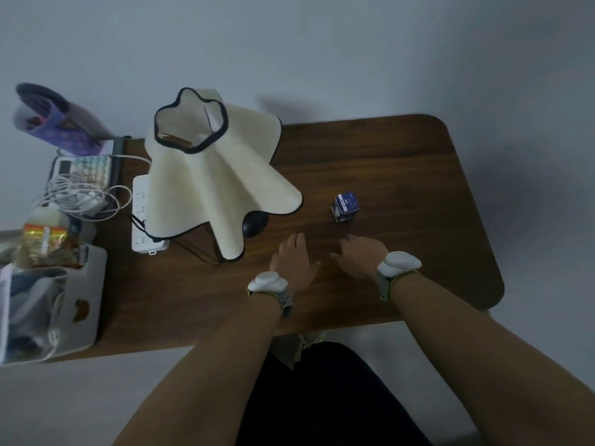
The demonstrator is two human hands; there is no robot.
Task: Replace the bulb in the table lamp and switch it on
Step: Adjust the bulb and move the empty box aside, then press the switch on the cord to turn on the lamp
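Lamps: one lamp (222, 175) stands on the left half of the table (386, 149); its cream shade with wavy dark edging hides the bulb, and a dark round base shows under the near rim.
Bulb boxes: one small blue and white box (346, 207) stands on the table to the right of the lamp, apart from it and beyond both hands.
Power strips: one white strip (141, 214) lies just left of the lamp, partly under the shade.
Bins: one white bin (80, 300) of clutter sits at the table's near left corner.
Cables: a loose tangle of white cable (80, 197) lies behind the bin.
Hands: two, each with a white tracker strapped at the wrist.
Left hand: the left hand (294, 260) lies flat over the table, fingers straight, holding nothing, near the shade's near edge.
Right hand: the right hand (360, 255) is spread and relaxed, fingers pointing towards the box, short of it; empty.
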